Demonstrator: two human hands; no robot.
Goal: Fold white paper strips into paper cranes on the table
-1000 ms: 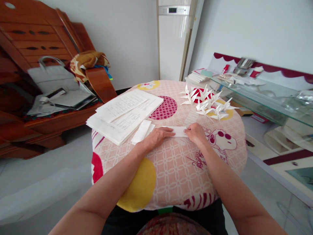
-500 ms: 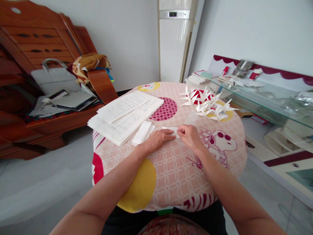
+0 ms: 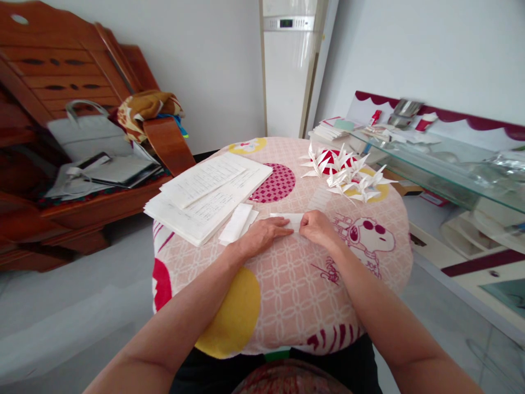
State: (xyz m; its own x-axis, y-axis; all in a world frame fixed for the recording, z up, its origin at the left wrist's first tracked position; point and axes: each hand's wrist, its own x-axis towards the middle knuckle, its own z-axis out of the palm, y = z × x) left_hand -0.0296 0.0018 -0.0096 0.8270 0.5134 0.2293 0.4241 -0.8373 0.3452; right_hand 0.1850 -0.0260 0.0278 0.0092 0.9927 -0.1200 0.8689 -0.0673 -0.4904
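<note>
A small white strip of paper [image 3: 292, 219] lies on the round table covered by a pink patterned cloth [image 3: 287, 284]. My left hand [image 3: 262, 234] lies flat on its left part, fingers stretched out and pressing it down. My right hand [image 3: 318, 227] is curled with its fingertips pinched on the strip's right part, close to the left fingertips. Only a short piece of the strip shows between and above the hands.
A stack of printed sheets [image 3: 209, 192] and two cut white strips [image 3: 238, 223] lie left of the hands. Several folded white paper cranes [image 3: 346, 174] stand at the far right of the table. A glass shelf [image 3: 438, 164] is right, a wooden bench [image 3: 61, 137] left.
My right hand slid left along the strip toward the left hand, so less paper shows. The left hand stayed pressed in place.
</note>
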